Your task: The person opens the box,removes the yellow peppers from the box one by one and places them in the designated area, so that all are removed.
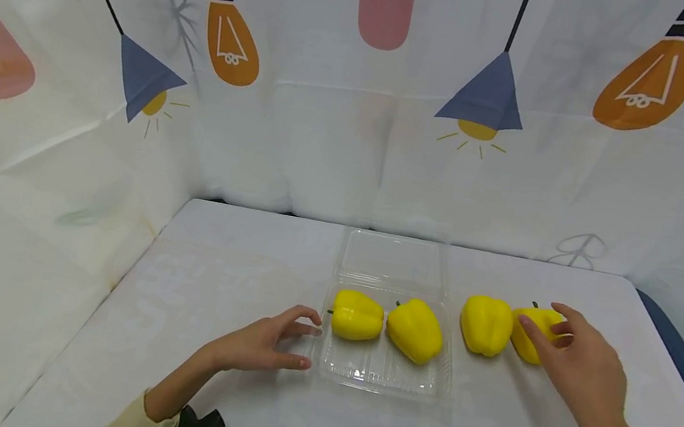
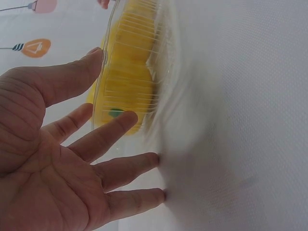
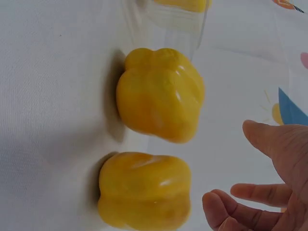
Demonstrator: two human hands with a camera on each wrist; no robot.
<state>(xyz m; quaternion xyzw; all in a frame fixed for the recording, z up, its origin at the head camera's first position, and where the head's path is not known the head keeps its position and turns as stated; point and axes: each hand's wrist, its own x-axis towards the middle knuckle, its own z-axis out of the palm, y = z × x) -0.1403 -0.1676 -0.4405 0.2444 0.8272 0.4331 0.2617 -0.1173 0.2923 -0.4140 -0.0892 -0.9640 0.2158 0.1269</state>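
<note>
A glossy yellow bell pepper (image 1: 524, 347) sits below your right hand (image 1: 589, 368), part of it hidden by that hand's thumb and fingers, which are spread and hold nothing; just left of that grip sits a second yellow bell pepper (image 1: 486, 326); farther left, a clear ribbed plastic box (image 1: 357, 369), lid (image 1: 393, 255) folded back, contains a third yellow bell pepper (image 1: 357, 316) and a fourth yellow bell pepper (image 1: 415, 331); your left hand (image 1: 268, 340), spread wide, is at its left wall, contact hard to tell.
</note>
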